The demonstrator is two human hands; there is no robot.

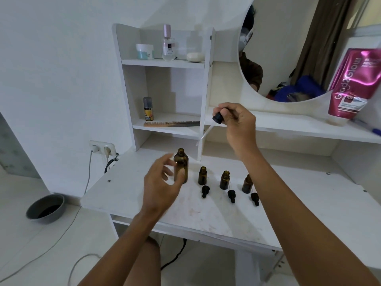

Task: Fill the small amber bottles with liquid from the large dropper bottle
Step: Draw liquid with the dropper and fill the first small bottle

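Note:
The large amber bottle stands uncapped on the white desk. My left hand hovers just left of it, fingers spread and holding nothing. My right hand is raised above the desk and pinches the black-capped dropper, whose glass tube slants down-left above the large bottle. Three small amber bottles stand open in a row to the right: the first small bottle, the second small bottle, and the third small bottle, which is partly hidden by my right forearm. A small black dropper cap lies in front of each.
A white shelf unit behind the desk holds a comb, a small spray can and cosmetics. A round mirror and a pink pouch stand at the right. A grey bowl and cables lie on the floor at the left.

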